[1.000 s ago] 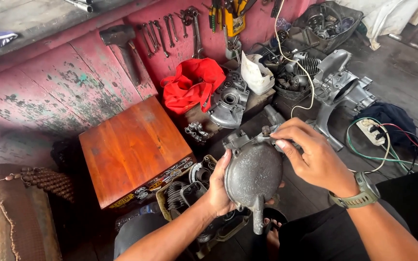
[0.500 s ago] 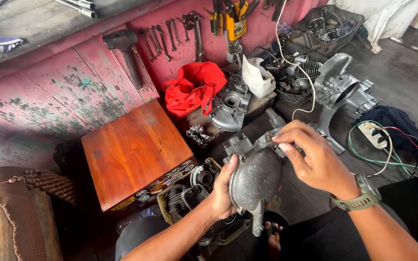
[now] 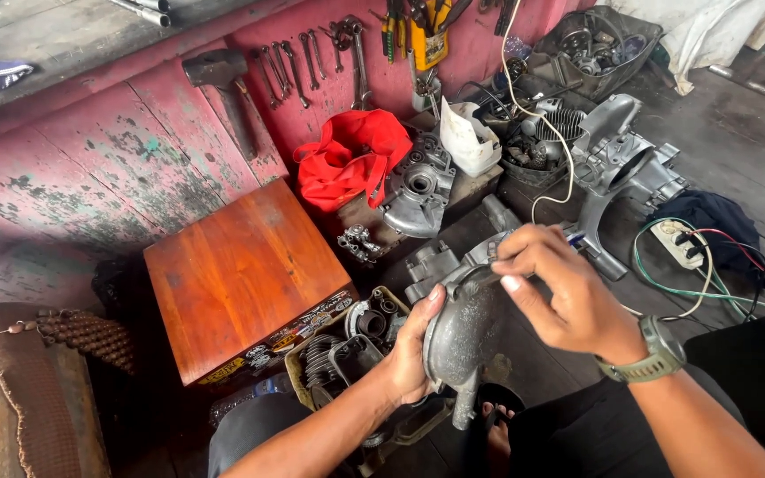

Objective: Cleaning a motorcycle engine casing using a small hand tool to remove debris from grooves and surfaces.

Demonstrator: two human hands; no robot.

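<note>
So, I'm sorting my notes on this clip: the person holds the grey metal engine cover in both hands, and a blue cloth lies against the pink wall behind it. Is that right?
Not quite: the cloth against the pink wall is red, not blue, as the head view shows. The rest stands: the left hand and right hand both hold the grey metal engine cover.

Wooden box (image 3: 245,279), red cloth (image 3: 351,159) (perhaps a bag).
</note>
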